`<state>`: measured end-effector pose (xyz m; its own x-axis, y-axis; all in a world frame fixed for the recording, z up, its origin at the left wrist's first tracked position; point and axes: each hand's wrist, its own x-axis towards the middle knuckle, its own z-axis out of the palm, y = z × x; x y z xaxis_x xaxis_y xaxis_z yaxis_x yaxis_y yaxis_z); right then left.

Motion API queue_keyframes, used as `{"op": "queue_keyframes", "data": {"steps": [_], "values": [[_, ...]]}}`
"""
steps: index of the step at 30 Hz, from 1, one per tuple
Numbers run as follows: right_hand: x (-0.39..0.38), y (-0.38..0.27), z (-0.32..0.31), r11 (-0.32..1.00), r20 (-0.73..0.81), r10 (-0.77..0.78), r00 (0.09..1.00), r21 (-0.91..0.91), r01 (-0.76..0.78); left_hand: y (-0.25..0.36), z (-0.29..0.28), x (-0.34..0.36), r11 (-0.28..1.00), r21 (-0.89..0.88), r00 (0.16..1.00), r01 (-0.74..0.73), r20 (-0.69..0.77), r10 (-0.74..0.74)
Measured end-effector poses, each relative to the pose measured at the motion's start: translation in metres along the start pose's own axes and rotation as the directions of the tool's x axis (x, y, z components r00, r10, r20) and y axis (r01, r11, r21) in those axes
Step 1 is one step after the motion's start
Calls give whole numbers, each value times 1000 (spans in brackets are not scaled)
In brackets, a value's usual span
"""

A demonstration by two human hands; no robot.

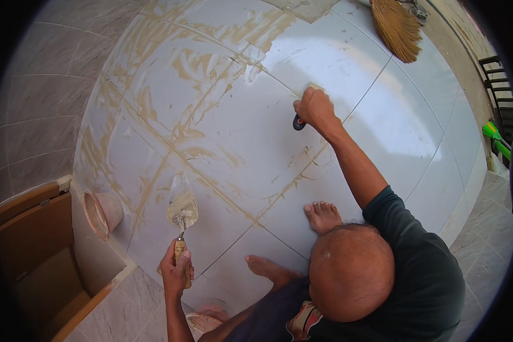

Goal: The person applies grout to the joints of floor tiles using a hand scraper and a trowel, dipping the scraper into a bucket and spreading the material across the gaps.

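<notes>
My left hand point(175, 267) is closed around the wooden handle of a pointed trowel point(182, 208), whose metal blade carries pale, beige paste. Farther off to the right, my right hand point(317, 109) grips a scraper point(299, 122) by its dark handle. Only the handle's end and a pale edge beyond the knuckles show; the hand covers the rest. That edge is at the white floor tiles point(233, 137), close to a joint line. Beige grout point(196, 149) fills several joints and lies smeared over the tiles at the far left.
A pinkish bucket point(109, 210) stands at the left beside a brown wooden frame point(31, 228) and recess. Part of another paste-stained container point(202, 322) shows near my left forearm. A straw broom point(396, 31) lies at the far right. My bare feet point(323, 218) are on the tiles.
</notes>
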<state>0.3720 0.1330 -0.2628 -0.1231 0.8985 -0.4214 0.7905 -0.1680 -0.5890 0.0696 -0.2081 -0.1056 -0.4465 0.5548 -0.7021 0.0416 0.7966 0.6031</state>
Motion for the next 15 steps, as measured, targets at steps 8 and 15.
{"op": "queue_keyframes", "data": {"steps": [8, 15], "values": [[68, -25, 47, 961, -174, -268, 948, 18, 275, -6, 5, 0, 997, 11, 992, 72, -101, -70], [104, -73, 67, 921, -55, -389, 920, -55, 386, -7, 9, -3, 994, 8, 982, 111, -152, -109]]}}
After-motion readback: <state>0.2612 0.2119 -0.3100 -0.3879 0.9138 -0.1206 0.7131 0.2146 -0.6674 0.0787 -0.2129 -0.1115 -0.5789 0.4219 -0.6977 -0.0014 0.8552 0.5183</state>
